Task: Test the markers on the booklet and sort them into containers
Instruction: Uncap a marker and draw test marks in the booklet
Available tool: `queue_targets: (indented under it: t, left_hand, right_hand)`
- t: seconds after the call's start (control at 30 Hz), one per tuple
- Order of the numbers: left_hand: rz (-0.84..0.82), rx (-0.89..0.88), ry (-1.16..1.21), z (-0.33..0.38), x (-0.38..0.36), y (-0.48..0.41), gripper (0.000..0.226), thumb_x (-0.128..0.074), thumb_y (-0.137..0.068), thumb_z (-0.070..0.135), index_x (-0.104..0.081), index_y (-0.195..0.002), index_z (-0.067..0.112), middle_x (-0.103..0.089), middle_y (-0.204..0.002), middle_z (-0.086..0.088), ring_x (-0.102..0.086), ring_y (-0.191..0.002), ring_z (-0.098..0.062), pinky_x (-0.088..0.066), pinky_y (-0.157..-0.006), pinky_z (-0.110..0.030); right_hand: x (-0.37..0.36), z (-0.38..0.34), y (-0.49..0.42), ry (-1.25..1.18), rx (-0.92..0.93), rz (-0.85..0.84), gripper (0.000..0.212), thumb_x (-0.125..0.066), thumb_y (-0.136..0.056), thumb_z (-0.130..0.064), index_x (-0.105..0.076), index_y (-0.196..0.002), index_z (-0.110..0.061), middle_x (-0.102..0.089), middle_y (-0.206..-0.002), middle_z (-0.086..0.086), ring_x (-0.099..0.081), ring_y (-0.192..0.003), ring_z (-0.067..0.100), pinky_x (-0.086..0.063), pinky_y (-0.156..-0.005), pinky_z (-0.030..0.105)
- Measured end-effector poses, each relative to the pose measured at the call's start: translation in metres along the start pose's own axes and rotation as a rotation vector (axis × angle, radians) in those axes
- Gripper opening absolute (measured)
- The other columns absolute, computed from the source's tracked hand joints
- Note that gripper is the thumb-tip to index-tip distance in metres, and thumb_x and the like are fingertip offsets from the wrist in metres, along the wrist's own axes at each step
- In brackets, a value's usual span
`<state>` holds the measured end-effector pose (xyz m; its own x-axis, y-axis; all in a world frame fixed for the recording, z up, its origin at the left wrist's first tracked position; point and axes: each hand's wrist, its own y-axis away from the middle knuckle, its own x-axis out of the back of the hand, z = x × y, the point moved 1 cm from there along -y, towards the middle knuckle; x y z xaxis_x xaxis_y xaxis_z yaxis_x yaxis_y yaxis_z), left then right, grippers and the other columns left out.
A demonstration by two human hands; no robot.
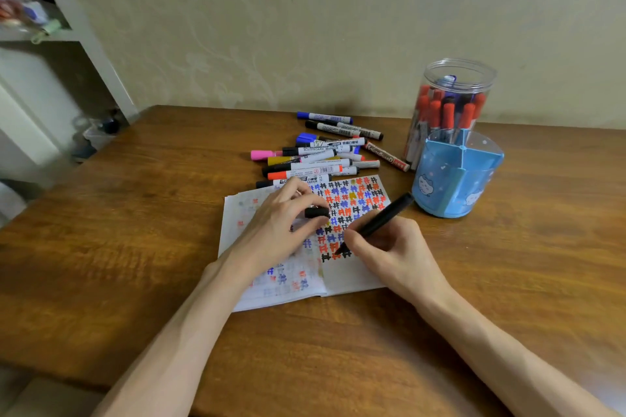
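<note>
Right hand (389, 254) grips black marker (382, 218) | left hand (277, 223) pinches cap (316, 212) | jar (487, 78): markers (447, 115)

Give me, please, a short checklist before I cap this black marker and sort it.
1. Grip: right hand holds black marker, tip on booklet: ok.
2. Closure: left hand pinches black cap: ok.
3. Test: fresh mark dark enough: cannot tell.
4. Target: blue holder upright, top open: ok.
5. Space: clear jar has room left: cannot tell.
</note>
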<state>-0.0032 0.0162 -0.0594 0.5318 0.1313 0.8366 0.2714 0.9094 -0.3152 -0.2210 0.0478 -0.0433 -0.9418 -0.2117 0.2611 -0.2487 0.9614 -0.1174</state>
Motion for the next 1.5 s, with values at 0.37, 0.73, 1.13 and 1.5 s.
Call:
queue_targets:
  t: [0.37,0.73,1.13,1.5]
  left_hand:
    - [-0.021,-0.001,0.032,0.003,0.002,0.000,0.032,-0.064,-0.096,0.038,-0.067,-0.125,0.026,-0.053,-0.116,0.012,-0.052,-0.112,-0.005,-0.054,-0.092,-0.034]
    - [-0.004,0.026,0.055,0.002,0.002,0.001,0.029,-0.067,-0.097,0.037,-0.067,-0.124,0.030,-0.055,-0.115,0.014,-0.051,-0.112,-0.002,-0.053,-0.090,-0.030]
    - [-0.008,0.026,0.066,0.001,0.001,0.001,0.027,-0.067,-0.097,0.035,-0.068,-0.123,0.028,-0.056,-0.114,0.015,-0.052,-0.111,-0.001,-0.054,-0.092,-0.032]
    - [-0.009,0.041,0.065,0.002,0.001,0.000,0.027,-0.068,-0.097,0.034,-0.069,-0.123,0.027,-0.058,-0.114,0.014,-0.052,-0.111,-0.001,-0.054,-0.092,-0.032]
  right_hand:
    - [-0.010,0.007,0.001,0.139,0.044,-0.048,0.007,-0.076,-0.095,-0.029,-0.080,-0.091,-0.024,-0.078,-0.087,-0.011,-0.072,-0.079,0.011,-0.060,-0.070,0.036]
    - [-0.012,0.010,0.001,0.254,0.051,-0.073,0.012,-0.073,-0.095,-0.036,-0.078,-0.097,-0.026,-0.076,-0.090,-0.010,-0.069,-0.082,0.005,-0.056,-0.065,0.021]
    - [-0.010,0.009,0.001,0.219,0.051,-0.054,0.009,-0.075,-0.095,-0.029,-0.076,-0.088,-0.024,-0.075,-0.081,-0.009,-0.068,-0.074,0.006,-0.054,-0.061,0.022]
    - [-0.010,0.010,0.001,0.223,0.058,-0.064,0.011,-0.073,-0.097,-0.032,-0.078,-0.093,-0.023,-0.075,-0.082,-0.010,-0.067,-0.074,0.006,-0.051,-0.060,0.020]
